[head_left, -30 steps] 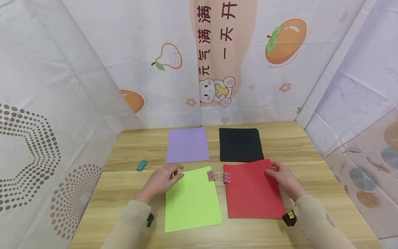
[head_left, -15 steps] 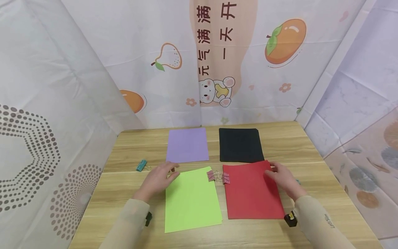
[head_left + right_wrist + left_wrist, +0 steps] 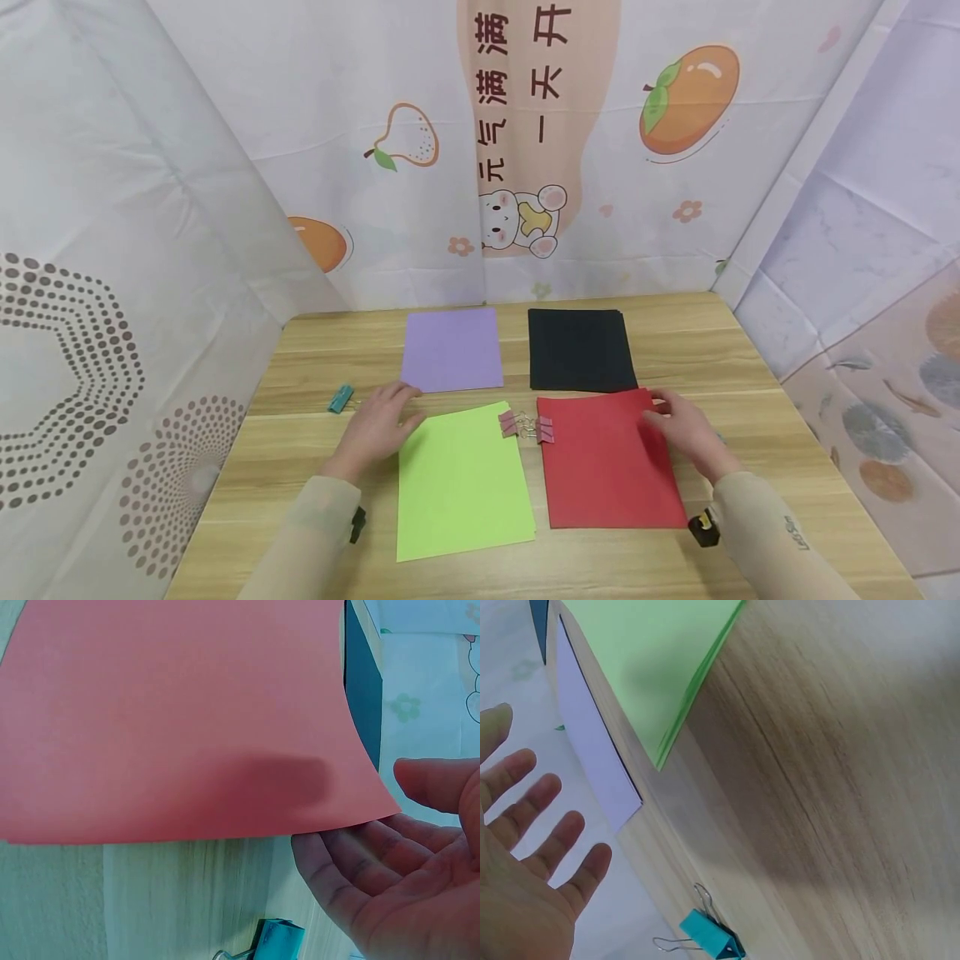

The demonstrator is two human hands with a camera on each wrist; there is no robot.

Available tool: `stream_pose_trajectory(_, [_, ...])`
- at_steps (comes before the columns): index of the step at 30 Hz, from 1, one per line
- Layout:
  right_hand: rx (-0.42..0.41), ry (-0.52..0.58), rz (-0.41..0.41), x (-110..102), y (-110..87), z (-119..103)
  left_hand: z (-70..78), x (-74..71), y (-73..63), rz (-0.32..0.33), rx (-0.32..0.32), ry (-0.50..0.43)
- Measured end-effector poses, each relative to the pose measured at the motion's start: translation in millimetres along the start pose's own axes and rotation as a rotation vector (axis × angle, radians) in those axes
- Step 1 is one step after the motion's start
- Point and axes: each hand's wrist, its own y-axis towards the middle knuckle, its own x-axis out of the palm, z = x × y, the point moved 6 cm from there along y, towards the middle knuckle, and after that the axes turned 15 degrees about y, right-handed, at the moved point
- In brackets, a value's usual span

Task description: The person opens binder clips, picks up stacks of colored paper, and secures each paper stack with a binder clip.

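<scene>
Right hand point(image 3: 412, 877) supports the red paper's point(image 3: 165, 697) corner on extended fingers, thumb apart; unpinched, it might slip off. Left hand point(image 3: 375, 427) spreads empty.

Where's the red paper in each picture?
Head: the red paper is low, right of the middle, by the right hand.
Left wrist: it isn't there.
Right wrist: it looks pinker and fills most of the top left.
Shared landmark: the black paper, a dark sliver in the left wrist picture's top left.
</scene>
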Motion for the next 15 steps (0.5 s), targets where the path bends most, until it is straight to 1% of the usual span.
stream_pose_trajectory(8, [0.0,-0.02,-0.005,0.1,0.2,-0.8,-5.1,6.1,-0.4,-0.007,-0.009,0.022])
stream_pose_trajectory(15, [-0.007,-0.03,-0.012,0.2,1.9,-0.9,-10.7,12.3,-1.8,-0.037,-0.052,0.013])
